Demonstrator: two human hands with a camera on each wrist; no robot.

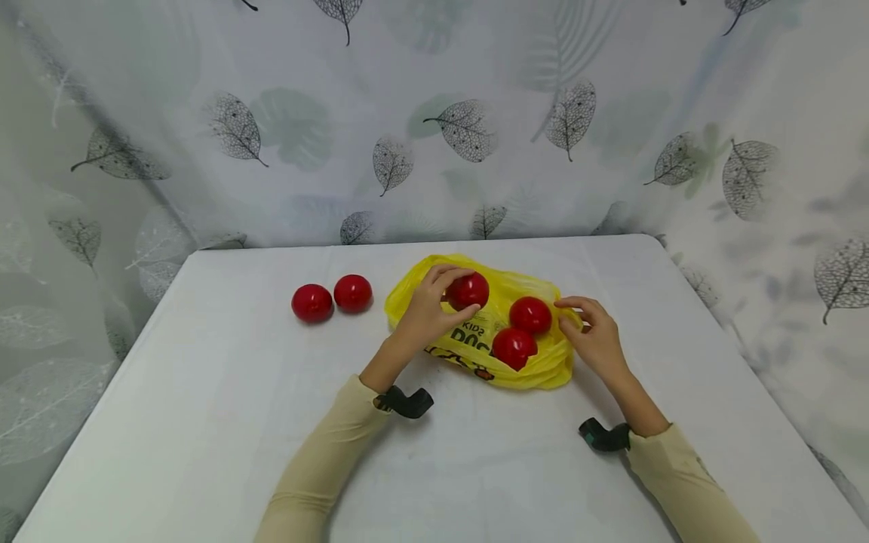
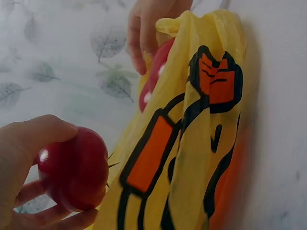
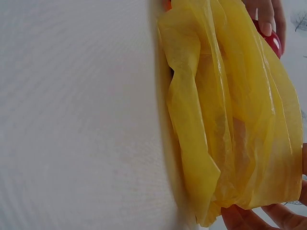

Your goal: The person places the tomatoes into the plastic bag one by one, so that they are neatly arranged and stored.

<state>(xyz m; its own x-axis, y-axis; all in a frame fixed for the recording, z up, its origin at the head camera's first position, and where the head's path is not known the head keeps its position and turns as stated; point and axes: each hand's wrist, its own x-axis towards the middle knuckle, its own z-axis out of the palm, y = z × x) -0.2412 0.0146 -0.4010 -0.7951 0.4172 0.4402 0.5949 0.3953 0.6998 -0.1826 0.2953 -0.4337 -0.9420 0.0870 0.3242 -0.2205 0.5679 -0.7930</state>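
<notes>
My left hand (image 1: 424,311) grips a red tomato (image 1: 470,291) between thumb and fingers, over the left part of a yellow plastic bag (image 1: 543,371). Thin green stem tips show on that tomato (image 2: 74,170) in the left wrist view. Two more tomatoes, a rear one (image 1: 530,315) and a front one (image 1: 514,348), sit together at the bag's right side. My right hand (image 1: 599,339) pinches the bag's right edge between thumb and fingers. In the right wrist view the crumpled bag (image 3: 230,120) hides part of that hand.
Two tomatoes, one on the left (image 1: 312,303) and one beside it (image 1: 353,293), rest on the white-covered table (image 1: 204,407) left of the bag. A leaf-patterned curtain (image 1: 292,188) hangs behind the table's far edge and along both sides.
</notes>
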